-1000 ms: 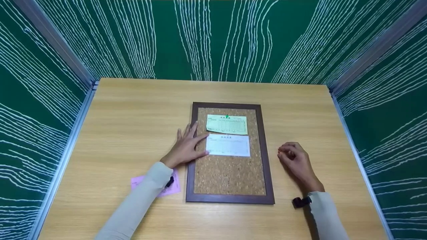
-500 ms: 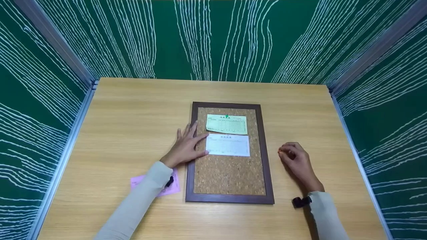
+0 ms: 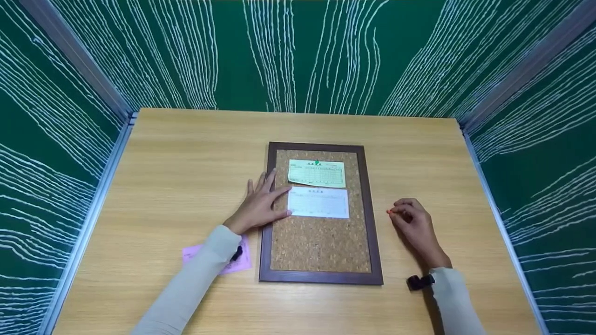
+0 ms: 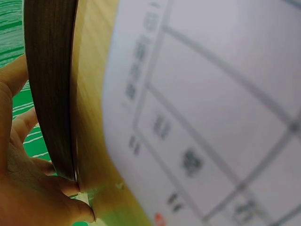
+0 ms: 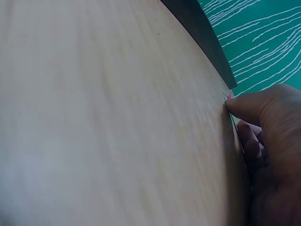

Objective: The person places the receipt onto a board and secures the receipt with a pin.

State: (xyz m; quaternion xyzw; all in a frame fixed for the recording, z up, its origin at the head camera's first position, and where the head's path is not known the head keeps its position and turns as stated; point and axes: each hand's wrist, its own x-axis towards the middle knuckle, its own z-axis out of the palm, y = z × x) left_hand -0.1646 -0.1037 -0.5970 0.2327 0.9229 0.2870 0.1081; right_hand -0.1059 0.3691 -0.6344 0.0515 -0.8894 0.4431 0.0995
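A cork board [image 3: 321,242] in a dark wooden frame [image 3: 265,251] lies flat at the middle of the wooden table [image 3: 186,158]. A pale green slip [image 3: 316,174] is fixed near its top by a green pin [image 3: 317,163]. A white slip [image 3: 318,203] lies just below it. My left hand [image 3: 267,201] rests flat across the frame's left edge, its fingertips touching the white slip's left side. My right hand [image 3: 401,213] sits on the table to the right of the board with its fingers curled. It pinches a small red pin [image 3: 389,211], whose tip [image 5: 229,96] touches the tabletop.
A pink slip [image 3: 233,264] lies on the table under my left forearm and fills the left wrist view as blurred pink slip [image 4: 211,117]. Green patterned walls [image 3: 298,51] enclose the table at the back and on both sides.
The right hand has shifted very slightly, and a small red tip now shows at its fingertips. The left hand and both slips have not moved.
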